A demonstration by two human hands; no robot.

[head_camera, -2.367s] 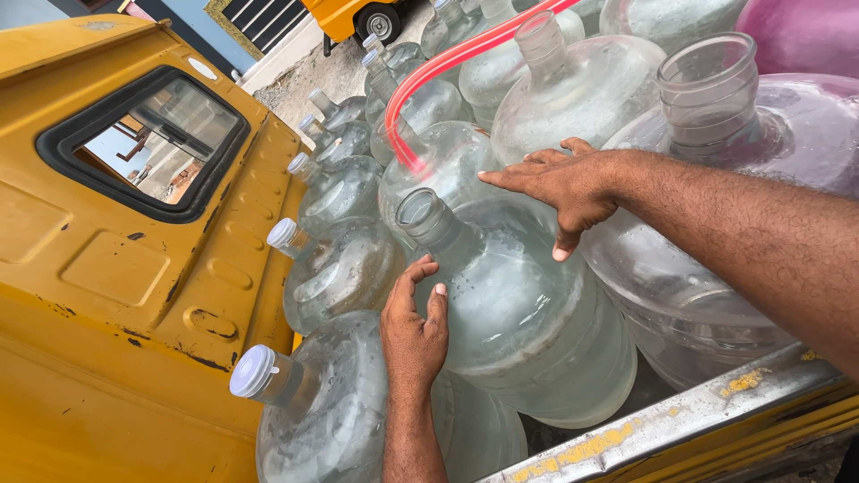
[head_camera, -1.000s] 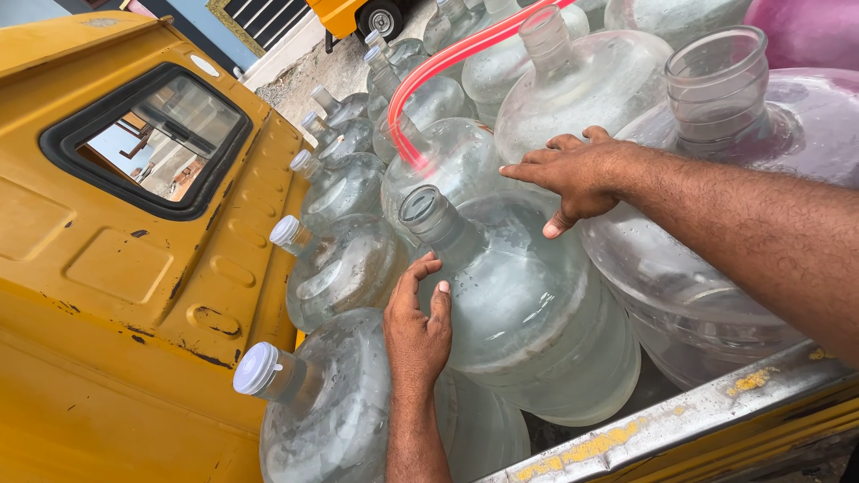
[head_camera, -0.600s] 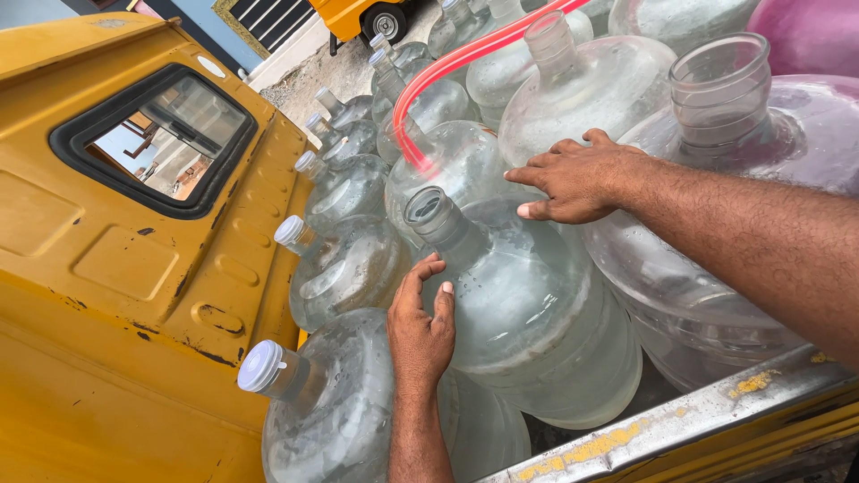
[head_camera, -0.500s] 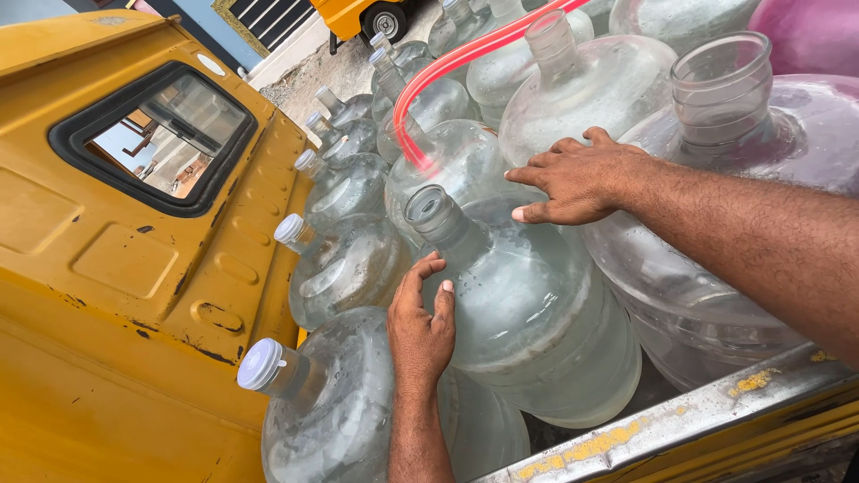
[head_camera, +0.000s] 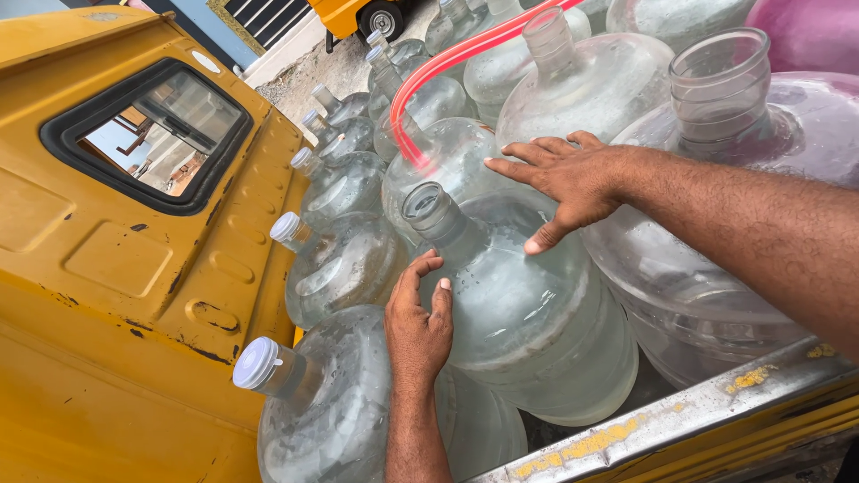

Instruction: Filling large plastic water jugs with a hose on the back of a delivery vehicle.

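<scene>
A large clear water jug with an uncapped neck lies tilted in the middle of a yellow truck bed. My left hand presses flat against its left side, fingers pointing up. My right hand rests spread over its upper shoulder, thumb down on the jug, fingers reaching toward the jug behind. A red hose arches down into the neck of that rear jug. Neither hand closes around anything.
Several more clear jugs fill the bed; capped ones line the yellow cab wall with its rear window. An open-necked jug stands right, a pink one behind. The metal bed rail runs along the near edge.
My right hand has slid a little up and back over the jug's shoulder, fingers spreading further. The left hand stays pressed on the jug's side.
</scene>
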